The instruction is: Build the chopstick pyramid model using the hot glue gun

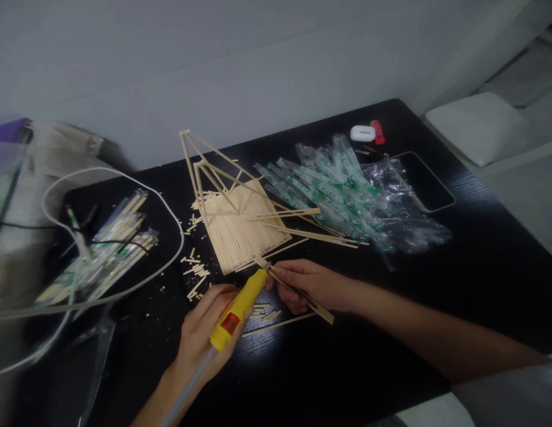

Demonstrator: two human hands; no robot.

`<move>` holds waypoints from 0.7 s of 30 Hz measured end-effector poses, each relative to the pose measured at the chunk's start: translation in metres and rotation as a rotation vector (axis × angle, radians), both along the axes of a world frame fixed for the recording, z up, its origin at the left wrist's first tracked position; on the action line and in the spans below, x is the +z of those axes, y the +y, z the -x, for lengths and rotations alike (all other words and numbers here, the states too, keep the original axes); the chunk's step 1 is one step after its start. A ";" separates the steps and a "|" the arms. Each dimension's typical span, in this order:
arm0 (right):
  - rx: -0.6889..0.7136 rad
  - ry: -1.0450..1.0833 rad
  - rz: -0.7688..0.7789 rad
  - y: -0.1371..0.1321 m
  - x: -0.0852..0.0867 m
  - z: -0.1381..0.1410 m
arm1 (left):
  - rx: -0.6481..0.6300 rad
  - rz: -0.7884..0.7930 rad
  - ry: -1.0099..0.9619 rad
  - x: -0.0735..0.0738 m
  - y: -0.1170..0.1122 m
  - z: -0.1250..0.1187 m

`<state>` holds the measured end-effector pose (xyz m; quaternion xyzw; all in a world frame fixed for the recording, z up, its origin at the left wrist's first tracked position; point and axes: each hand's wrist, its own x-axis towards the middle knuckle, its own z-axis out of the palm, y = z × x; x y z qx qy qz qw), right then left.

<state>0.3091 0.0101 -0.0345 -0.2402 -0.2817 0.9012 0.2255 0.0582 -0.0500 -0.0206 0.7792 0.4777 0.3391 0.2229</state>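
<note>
My left hand (203,335) is wrapped round a yellow glue gun (238,308) with a red trigger. Its nozzle points up and right at the end of a thin wooden stick (298,292). My right hand (308,284) pinches that stick, which slants down to the right across my fingers. Just beyond both hands lies a model made of sticks (240,222): a flat slatted panel with a slanted frame rising at its far left. Short stick offcuts (196,270) lie scattered left of the hands on the black table (481,267).
A heap of green-printed plastic chopstick wrappers (342,190) lies at the right of the model. More wrapped sticks (107,246) and a white cable (124,178) are at the left. A white case (362,133), a red lighter (377,131) and a dark phone (425,178) lie at the far right.
</note>
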 end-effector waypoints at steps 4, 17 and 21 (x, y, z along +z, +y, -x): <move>-0.006 -0.004 -0.010 0.000 0.000 0.000 | 0.070 0.007 0.014 0.000 0.000 0.002; -0.012 0.005 0.002 0.000 0.000 0.000 | 0.045 -0.055 0.047 0.003 0.002 0.003; -0.008 0.007 0.003 -0.001 -0.002 0.000 | 0.036 -0.047 0.073 0.000 0.000 0.002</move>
